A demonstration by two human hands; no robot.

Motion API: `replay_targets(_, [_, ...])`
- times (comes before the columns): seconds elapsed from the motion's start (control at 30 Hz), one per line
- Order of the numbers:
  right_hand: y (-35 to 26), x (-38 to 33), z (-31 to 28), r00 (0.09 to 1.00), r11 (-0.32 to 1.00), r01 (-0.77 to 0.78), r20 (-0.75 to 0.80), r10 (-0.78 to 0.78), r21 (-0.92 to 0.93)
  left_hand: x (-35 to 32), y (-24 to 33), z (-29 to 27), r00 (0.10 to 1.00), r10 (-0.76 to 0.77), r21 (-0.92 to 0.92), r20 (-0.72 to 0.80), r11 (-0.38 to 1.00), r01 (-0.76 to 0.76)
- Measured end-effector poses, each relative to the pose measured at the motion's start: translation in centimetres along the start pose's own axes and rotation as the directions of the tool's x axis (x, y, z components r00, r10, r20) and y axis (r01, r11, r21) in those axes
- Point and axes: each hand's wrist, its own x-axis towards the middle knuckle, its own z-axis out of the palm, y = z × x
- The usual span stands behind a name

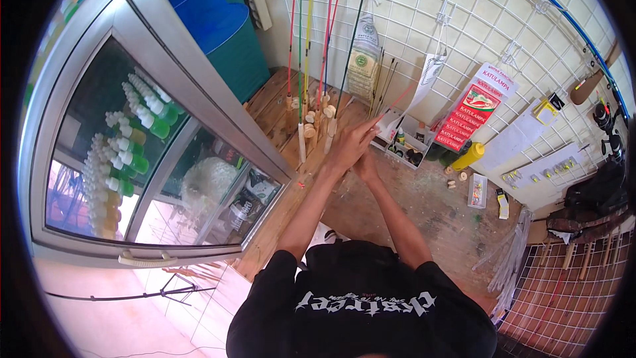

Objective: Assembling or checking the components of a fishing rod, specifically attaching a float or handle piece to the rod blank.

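Observation:
Both hands come together over the near left corner of a white divided tray (414,159). My left hand (353,143) is closed, its fingers pressed together around a thin red stick (399,97) that slants up and away toward the wall. Just below and touching it, my right hand (366,166) is curled closed; what its fingers hold, if anything, is hidden. Small bottles (400,136) and dark round items stand in the tray's compartments. To the left of the hands, several thin coloured fishing rods (306,46) stand upright with pale wooden handles (309,131).
A glass-doored cabinet (265,159) stands close on the left. White wire grid (411,6) covers the wall, with red packets (470,107) hanging from it. A yellow bottle (469,156), a small clear box (477,191) and wooden pieces (452,181) are on the wooden table (424,205).

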Motion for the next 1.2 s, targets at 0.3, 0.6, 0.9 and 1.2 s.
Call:
replay_targets(0.3, [-13.7, 0.5, -1.3, 1.0, 0.979, -0.005, 0.026, 0.011, -0.205, -7.3, -3.2, -3.0, 0.969, -0.058, 0.158, -0.242, 0.983, 0.098])
replay_targets(0.6, [-26.4, -0.1, -2.2, 0.997, 0.999, 0.042, -0.056, -0.044, -0.031, -15.0, -10.5, -0.6, 0.93, -0.367, -0.189, -0.02, 0.915, 0.357])
replay_targets(0.9, [-32.5, -1.2, -6.7, 0.95, 0.98, 0.197, -0.249, -0.19, 0.002, -16.5, -8.4, 0.1, 0.942, -0.336, -0.102, -0.014, 0.937, 0.333])
replay_targets(1.2, [-36.5, -2.5, -9.8, 0.867, 0.952, 0.299, -0.397, -0.299, -0.064, -17.9, -6.0, -1.3, 0.943, -0.331, -0.039, 0.026, 0.942, 0.332])
